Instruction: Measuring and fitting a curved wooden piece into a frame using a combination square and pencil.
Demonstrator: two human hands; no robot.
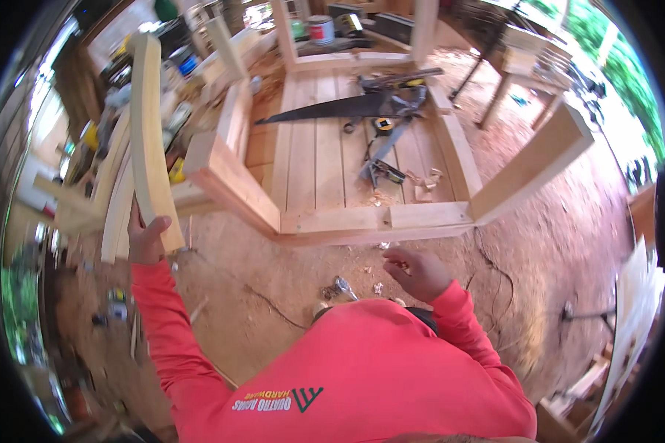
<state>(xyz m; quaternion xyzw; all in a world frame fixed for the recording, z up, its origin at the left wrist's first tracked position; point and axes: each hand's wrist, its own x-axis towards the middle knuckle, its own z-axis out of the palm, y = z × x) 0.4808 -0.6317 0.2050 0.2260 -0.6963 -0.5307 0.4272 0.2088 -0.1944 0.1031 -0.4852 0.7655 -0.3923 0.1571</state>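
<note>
My left hand (146, 240) grips a long pale wooden board (149, 125) near its lower end, at the left; it stands up beside other boards (115, 221). My right hand (421, 273) hangs at the lower middle, short of the wooden frame, its fingers loosely bent and apart. The upturned frame (347, 220) has corner posts (532, 159) and a slatted panel inside. On the slats lie a long handsaw (329, 109), a yellow and black tape measure (383, 127), a hand plane (386, 173), other metal tools and some shavings.
A wooden frame piled with cans and tools (185, 63) stands at the left. A small wooden stool (524, 66) is at the back right. Cords (273, 300) and a shiny metal object (345, 288) lie on the dirt floor. A pale sheet (632, 295) leans at the far right.
</note>
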